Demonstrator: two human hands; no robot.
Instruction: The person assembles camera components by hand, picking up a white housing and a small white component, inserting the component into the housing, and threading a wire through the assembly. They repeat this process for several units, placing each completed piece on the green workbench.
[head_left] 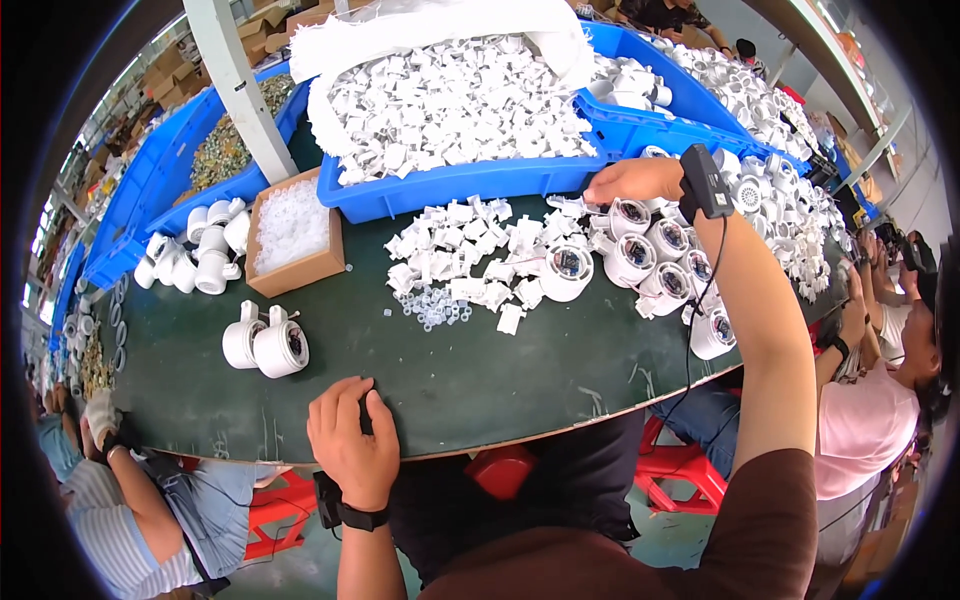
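A person sits at a dark green counter (480, 400), seen from above through a fisheye camera. The right hand (635, 182) reaches across to the far side, at the back of a cluster of white round housings (630, 255) that stand close together right of centre, their dark electronic centres facing up. Its fingers are bent and narrow, close beside the rearmost housing and a few small white pieces; whether they hold anything cannot be told. The left hand (350, 430) is at the near edge, fingers loosely curled, thumb apart, nothing visible in it.

Left of the cluster lie loose white brackets (440, 245) and a patch of clear rings (432, 307). Behind them is a blue crate (470, 182) heaped with more white pieces; a carton (318, 265) of translucent bits is beside it. Two further housings (268, 345) sit together at left.

The housings look like stiff plastic, probably light enough for one hand, and their smooth curved walls may slip a little. The exposed centres and thin wires seem the fragile part, so the surest hold is likely around the outer wall, fingers opposite thumb, clear of the face
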